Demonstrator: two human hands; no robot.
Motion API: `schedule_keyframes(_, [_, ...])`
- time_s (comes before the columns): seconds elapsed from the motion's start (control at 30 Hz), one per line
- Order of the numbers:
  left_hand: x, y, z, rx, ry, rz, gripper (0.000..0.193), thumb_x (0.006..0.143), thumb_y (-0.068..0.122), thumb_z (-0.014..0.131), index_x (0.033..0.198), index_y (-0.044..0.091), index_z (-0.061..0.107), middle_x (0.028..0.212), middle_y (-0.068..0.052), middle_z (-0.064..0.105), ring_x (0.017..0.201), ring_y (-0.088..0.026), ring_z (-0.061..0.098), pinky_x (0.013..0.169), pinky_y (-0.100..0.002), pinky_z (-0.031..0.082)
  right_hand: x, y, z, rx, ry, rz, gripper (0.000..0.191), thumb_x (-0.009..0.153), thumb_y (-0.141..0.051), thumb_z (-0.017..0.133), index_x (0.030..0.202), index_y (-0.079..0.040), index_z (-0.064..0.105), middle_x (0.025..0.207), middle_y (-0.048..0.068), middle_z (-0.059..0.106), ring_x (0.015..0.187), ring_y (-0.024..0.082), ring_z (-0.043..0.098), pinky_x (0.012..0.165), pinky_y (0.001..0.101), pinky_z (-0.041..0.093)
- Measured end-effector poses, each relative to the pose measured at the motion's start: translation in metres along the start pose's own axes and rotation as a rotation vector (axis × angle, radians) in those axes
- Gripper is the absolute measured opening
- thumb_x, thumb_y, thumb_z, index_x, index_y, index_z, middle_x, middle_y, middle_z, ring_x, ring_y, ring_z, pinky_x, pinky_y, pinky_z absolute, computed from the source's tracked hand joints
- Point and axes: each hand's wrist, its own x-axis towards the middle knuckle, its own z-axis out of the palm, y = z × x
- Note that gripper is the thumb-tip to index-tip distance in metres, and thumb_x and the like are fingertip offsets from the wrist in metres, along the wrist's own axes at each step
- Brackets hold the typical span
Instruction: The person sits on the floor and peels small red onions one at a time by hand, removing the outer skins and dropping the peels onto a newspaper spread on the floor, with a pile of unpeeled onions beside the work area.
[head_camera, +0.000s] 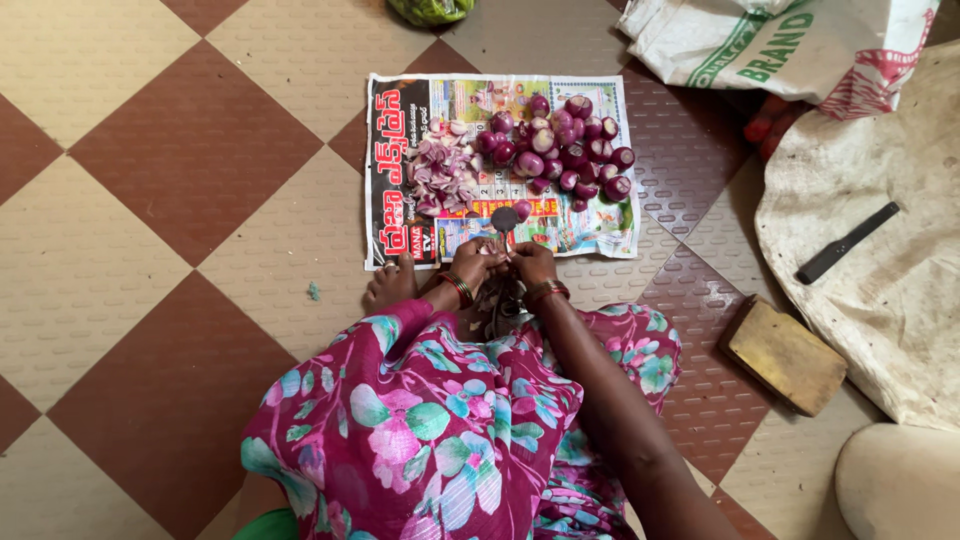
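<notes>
Both hands meet at the near edge of the newspaper (400, 170) on the floor. The left hand (476, 262) and right hand (533, 262) have fingers clenched around an upright blade (505, 220), its long axis pointing toward twelve o'clock. A peeled onion (521, 209) sits at the blade's one o'clock; whether it touches the blade is unclear.

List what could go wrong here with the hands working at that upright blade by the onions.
1. Both hands, left hand and right hand, sit close together at the upright blade; a slip could likely nick a finger.
2. The bare foot rests on the newspaper beside the blade, so it may be exposed too.
3. The peeled onions are heaped loosely near the paper's edge and might roll onto the floor.
</notes>
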Motion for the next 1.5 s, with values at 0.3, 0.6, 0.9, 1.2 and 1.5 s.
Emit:
schedule_keyframes(0.3, [-0.015,0.009,-0.011,-0.090,-0.101,-0.141,0.022,0.091,0.010,0.076,0.109,0.004,0.066,0.095,-0.007,0.073,0.085,-0.017,0.071,0.072,-0.029,0.062,-0.030,0.001,-0.011,-0.283,-0.002,-0.258,0.014,0.087,-0.008,0.080,0.099,-0.002,0.076,0.087,0.007,0.076,0.079,0.015,0.068,0.069,0.0282,0.055])
schedule_keyframes(0.6, [0.043,0.084,-0.024,0.081,0.394,0.088,0.014,0.097,-0.001,0.061,0.111,-0.004,0.062,0.100,-0.016,0.069,0.078,-0.020,0.073,0.066,-0.027,0.066,0.023,-0.050,-0.025,-0.604,0.274,-0.290,0.018,0.092,-0.016,0.075,0.109,-0.013,0.080,0.100,0.013,0.078,0.088,0.027,0.074,0.080,0.0411,0.060])
schedule_keyframes(0.9, [0.057,0.156,-0.003,0.005,0.325,-0.036,0.066,0.094,0.009,0.066,0.154,0.008,0.039,0.147,-0.018,0.046,0.125,-0.033,0.052,0.107,-0.054,0.048,0.013,-0.070,-0.001,-0.968,0.293,-0.595,0.045,0.079,-0.010,0.077,0.123,-0.018,0.071,0.107,0.017,0.067,0.103,0.039,0.061,0.090,0.0479,0.053])
schedule_keyframes(1.2, [0.059,0.128,-0.023,0.750,0.433,0.507,0.043,0.086,-0.006,0.064,0.126,0.007,0.074,0.132,-0.015,0.067,0.108,-0.017,0.070,0.087,-0.028,0.058,0.019,-0.062,-0.002,-0.451,0.279,-0.258,0.031,0.084,-0.013,0.079,0.112,-0.013,0.066,0.095,0.013,0.072,0.091,0.030,0.071,0.078,0.0408,0.056])
schedule_keyframes(1.5, [0.009,0.026,-0.009,0.098,0.045,-0.075,0.017,0.091,0.002,0.069,0.107,0.002,0.067,0.098,-0.009,0.073,0.084,-0.019,0.071,0.069,-0.031,0.063,-0.012,-0.019,-0.059,0.449,-0.176,0.102,0.040,0.087,0.008,0.063,0.124,-0.004,0.059,0.121,0.019,0.066,0.106,0.029,0.071,0.095,0.0394,0.060])
